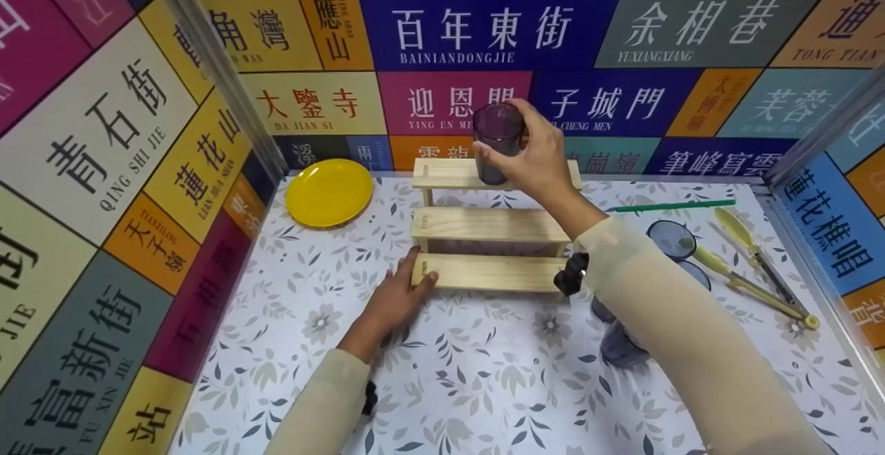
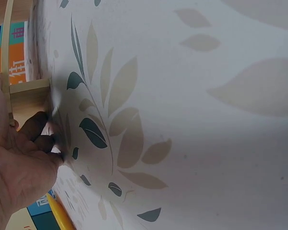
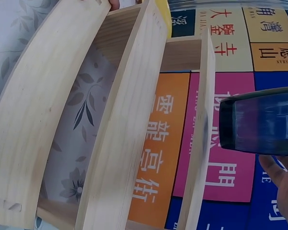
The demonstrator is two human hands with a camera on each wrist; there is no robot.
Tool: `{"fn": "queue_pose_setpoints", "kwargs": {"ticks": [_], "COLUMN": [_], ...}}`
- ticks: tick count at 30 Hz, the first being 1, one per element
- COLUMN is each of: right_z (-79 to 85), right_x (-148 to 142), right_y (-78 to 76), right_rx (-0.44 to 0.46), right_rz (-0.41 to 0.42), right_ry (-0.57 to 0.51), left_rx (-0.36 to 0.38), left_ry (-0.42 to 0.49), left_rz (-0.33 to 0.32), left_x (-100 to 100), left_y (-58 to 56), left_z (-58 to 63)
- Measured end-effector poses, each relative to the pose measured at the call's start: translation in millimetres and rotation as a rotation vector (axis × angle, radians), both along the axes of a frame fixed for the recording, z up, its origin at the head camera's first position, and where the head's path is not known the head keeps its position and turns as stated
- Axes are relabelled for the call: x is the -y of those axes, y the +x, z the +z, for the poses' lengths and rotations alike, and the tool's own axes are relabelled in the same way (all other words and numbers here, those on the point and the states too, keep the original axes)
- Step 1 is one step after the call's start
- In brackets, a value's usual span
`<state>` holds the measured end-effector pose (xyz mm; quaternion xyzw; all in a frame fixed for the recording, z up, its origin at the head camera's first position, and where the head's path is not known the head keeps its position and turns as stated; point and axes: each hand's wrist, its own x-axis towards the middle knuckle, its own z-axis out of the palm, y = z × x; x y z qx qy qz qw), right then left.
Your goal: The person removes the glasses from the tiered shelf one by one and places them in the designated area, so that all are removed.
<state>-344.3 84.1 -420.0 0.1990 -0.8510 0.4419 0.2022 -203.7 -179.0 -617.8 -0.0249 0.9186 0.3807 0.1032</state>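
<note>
My right hand [image 1: 546, 154] grips a dark tinted drinking glass [image 1: 496, 133], upright over the top tier of a three-tier wooden shelf [image 1: 484, 224]. In the right wrist view, a small gap shows between the glass [image 3: 264, 122] base and the top board [image 3: 201, 129]; only some fingers [image 3: 273, 170] show there. My left hand [image 1: 394, 296] holds the left end of the lowest tier, thumb over its front corner and fingers along the side. The left wrist view has these fingers [image 2: 36, 127] bent against the shelf's end, close to the tabletop.
Several more tinted glasses [image 1: 671, 239] stand on the right, partly hidden by my right sleeve. Beyond them lie tongs [image 1: 760, 268] with yellow-green tips and a green stick [image 1: 677, 205]. A yellow plate [image 1: 330, 193] sits at the back left. Printed panels [image 1: 498, 23] wall in the table.
</note>
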Motion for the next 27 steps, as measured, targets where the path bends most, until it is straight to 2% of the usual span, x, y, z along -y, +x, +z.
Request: {"fn": "queue_pose_setpoints", "kwargs": {"ticks": [13, 27], "right_z": [5.5, 6.4], "right_x": [-29, -59], "right_y": [8.9, 21.4], "right_rx": [-0.033, -0.069], "right_rz": [-0.032, -0.04], "right_ry": [0.018, 0.051], "left_rx": [0.04, 0.016], "left_ry": [0.019, 0.001], "left_rz": [0.019, 0.008], "left_x": [0, 0], "left_y": [1.9, -0.6], "left_z": [2.2, -3.3]}}
